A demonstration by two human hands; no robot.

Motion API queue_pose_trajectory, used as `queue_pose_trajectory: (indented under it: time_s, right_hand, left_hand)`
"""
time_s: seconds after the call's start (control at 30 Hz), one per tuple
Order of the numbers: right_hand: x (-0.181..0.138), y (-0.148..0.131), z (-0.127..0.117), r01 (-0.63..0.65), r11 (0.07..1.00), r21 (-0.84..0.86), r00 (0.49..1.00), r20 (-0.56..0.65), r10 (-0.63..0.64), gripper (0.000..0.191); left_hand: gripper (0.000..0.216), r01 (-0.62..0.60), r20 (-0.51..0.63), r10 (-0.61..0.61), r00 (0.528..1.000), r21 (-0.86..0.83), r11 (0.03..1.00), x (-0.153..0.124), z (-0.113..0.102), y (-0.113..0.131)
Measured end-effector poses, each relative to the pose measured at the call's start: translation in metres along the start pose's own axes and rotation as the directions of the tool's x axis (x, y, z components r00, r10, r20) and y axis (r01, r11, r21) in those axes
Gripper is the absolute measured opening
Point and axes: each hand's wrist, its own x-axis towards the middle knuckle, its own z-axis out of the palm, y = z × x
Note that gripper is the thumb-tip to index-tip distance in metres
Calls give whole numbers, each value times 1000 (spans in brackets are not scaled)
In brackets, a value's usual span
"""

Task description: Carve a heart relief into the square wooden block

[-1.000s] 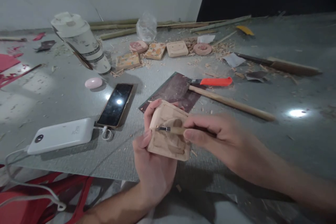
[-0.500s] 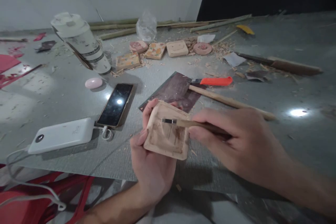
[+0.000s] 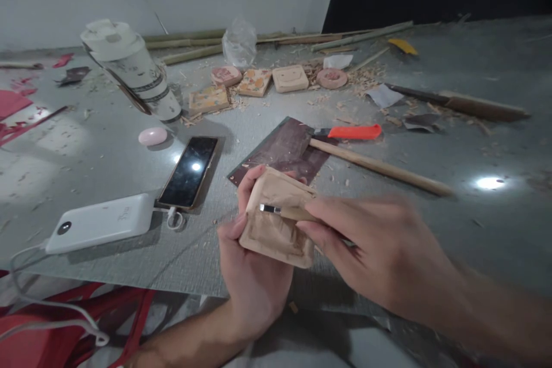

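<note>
A squarish pale wooden block point(image 3: 269, 236) with a hollowed middle and raised rim lies tilted in my left hand point(image 3: 252, 276), whose fingers and thumb clasp its left side and underside. My right hand point(image 3: 379, 241), somewhat blurred, pinches a small wood-handled carving chisel point(image 3: 290, 212). The chisel's shiny flat metal tip lies over the hollow, pointing left; whether it touches the wood cannot be made out. Beneath and behind the block, a dark brown sandpaper sheet point(image 3: 276, 152) rests on the table, with an orange-handled knife point(image 3: 354, 132) and a wooden-handled tool point(image 3: 383, 167) beside it.
A phone point(image 3: 188, 172) is cabled to a white power bank point(image 3: 101, 224) on the left. Behind them stand a lidded cup point(image 3: 133, 69) and a pink egg-shaped object point(image 3: 152, 137). Several carved blocks point(image 3: 290, 79), shavings and bamboo strips point(image 3: 185, 43) line the back.
My right hand has shifted left with the chisel, its tip now a little lower and farther left over the hollow. The block has moved slightly right and down in my left hand.
</note>
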Motion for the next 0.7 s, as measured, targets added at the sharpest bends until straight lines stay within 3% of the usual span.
queue_pose_trajectory:
  time_s: [0.23,0.43,0.63,0.7]
  right_hand:
    - [3,-6,7,41,998,-48,998,-41,-43,33]
    - [2,-1,6,138,978,-158,990,-18,-143,29]
    - [3,-6,5,-45,998,48,999,16,44,32]
    - [3,-9,7,-57,998,30,998,-11,58,34]
  left_hand:
    - [36,-73,33,73,997,-18,997,1,2,-1]
    - [34,2,54,1,999,-60,998,3,2,1]
    - [34,-8,32,8,999,-9,1000,-1,1,2]
    - [34,-30,32,30,999,13,999,-2,2,2]
